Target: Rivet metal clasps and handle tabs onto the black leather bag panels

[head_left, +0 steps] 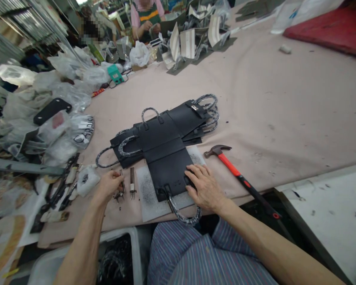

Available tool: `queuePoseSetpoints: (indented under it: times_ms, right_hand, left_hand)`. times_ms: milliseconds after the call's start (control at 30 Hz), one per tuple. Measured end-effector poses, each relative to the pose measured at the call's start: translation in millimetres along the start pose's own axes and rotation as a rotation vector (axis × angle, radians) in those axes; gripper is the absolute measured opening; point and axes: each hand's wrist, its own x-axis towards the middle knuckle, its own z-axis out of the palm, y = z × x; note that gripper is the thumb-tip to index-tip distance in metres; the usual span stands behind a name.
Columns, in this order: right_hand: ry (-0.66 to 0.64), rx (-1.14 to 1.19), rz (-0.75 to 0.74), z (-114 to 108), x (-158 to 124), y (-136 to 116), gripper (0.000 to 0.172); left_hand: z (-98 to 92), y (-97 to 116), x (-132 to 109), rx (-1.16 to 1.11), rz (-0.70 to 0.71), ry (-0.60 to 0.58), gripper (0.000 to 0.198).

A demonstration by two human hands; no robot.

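Note:
Near the table edge, my left hand (109,185) is closed in a pinch around a slim metal hand tool (122,180), perhaps a punch. Beside it lies a pronged punch (132,184). My right hand (206,189) bends its fingers over a dark end of the wrapped bag handle (182,217), against the lower part of a black bag panel (169,166); the fingers hide part of it. The handle's other end lies on the panel at its lower left. Under the panel is a speckled white board (146,198). More black panels with looped handles (209,114) are stacked beneath.
A claw hammer (237,170) with a red and black handle lies right of my right hand, its end past the table edge. Plastic bags (59,130) crowd the left. Below is a white bin (135,245) of dark pieces. A person (148,23) sits across the table.

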Motion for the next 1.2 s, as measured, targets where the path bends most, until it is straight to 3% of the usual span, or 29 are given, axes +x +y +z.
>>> queuePoseSetpoints:
  times_ms: [67, 133, 300, 400, 567, 1000, 1200]
  right_hand:
    - [-0.002, 0.003, 0.001, -0.1, -0.1, 0.3, 0.048]
    - [-0.007, 0.001, 0.005, 0.0, -0.3, 0.4, 0.047]
    - [-0.013, 0.0, 0.014, -0.6, -0.1, -0.6, 0.047]
    - [-0.023, -0.005, 0.016, -1.5, 0.6, -1.1, 0.048]
    - [-0.036, -0.009, 0.023, -2.6, 1.3, -1.0, 0.047]
    - [-0.033, -0.01, 0.024, -2.8, 1.4, 0.1, 0.047]
    - [-0.031, -0.002, 0.026, -2.7, 0.6, 0.6, 0.047]
  left_hand:
    - [11.2, 13.5, -26.3, -0.232, -0.059, -0.081, 0.034]
    - [36.2, 31.3, -55.9, -0.506, -0.087, -0.153, 0.053]
    - [117.7, 65.4, -105.5, -0.67, 0.038, -0.227, 0.032]
    - [141.9, 63.9, -109.8, -0.587, 0.149, -0.238, 0.026]
    - [144.9, 50.1, -107.2, -0.586, 0.185, -0.209, 0.025]
    - [150.2, 47.0, -107.6, -0.578, 0.21, -0.19, 0.021]
    - [147.0, 45.0, -108.2, -0.356, 0.417, -0.168, 0.011]
